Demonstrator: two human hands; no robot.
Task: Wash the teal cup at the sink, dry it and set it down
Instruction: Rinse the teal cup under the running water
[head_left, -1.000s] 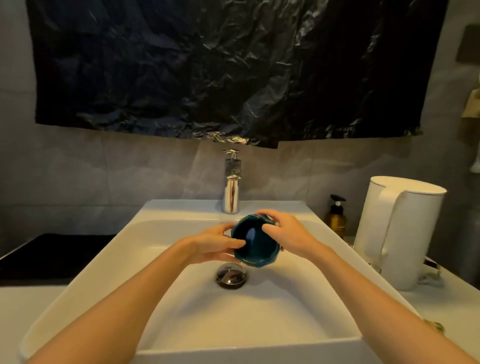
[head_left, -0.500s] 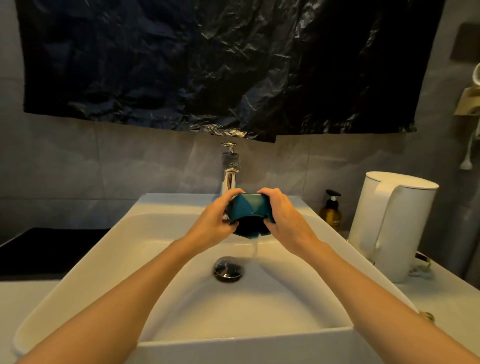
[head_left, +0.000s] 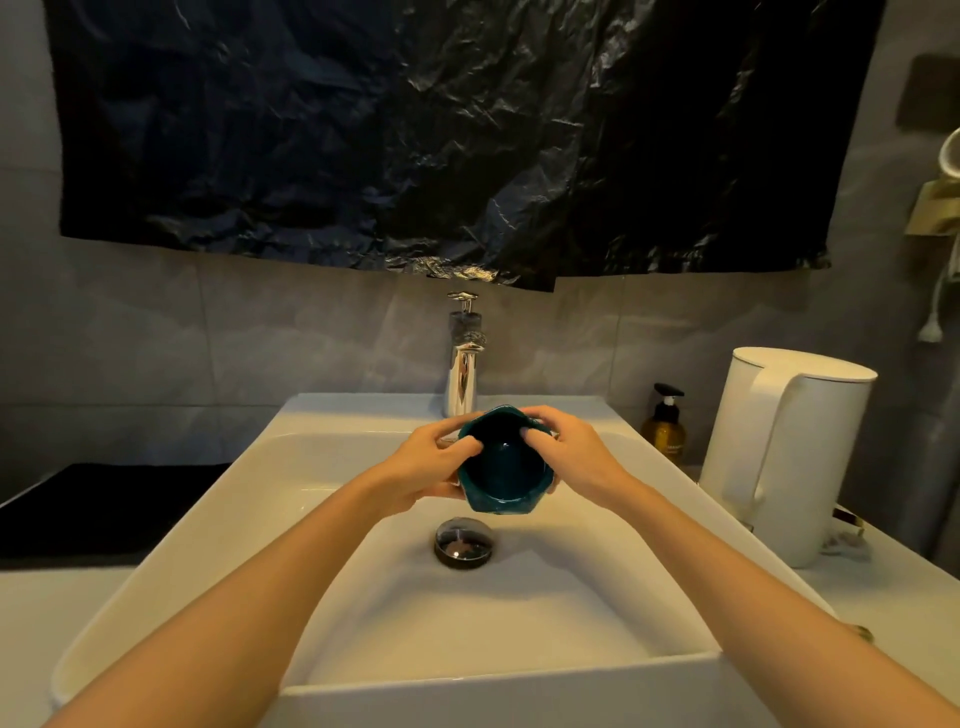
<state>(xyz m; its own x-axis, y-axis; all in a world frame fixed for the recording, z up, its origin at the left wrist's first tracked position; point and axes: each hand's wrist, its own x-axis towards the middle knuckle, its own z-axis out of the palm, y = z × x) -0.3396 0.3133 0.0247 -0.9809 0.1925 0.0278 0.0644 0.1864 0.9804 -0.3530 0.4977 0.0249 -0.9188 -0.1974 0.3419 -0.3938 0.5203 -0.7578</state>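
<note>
just above centre of the frame, the left hand (head_left: 426, 467) and right hand (head_left: 576, 454) each grip the teal cup (head_left: 501, 467) by its rim, over the white sink (head_left: 363, 649) below the faucet (head_left: 461, 364). wet ceramic could slip and chip on the basin.

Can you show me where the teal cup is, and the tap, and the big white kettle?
teal cup (head_left: 501, 467): head view, on its dark inside bottom.
tap (head_left: 461, 384): head view, on its shiny upright body.
white kettle (head_left: 821, 457): head view, on its side wall, right of the handle.
</note>
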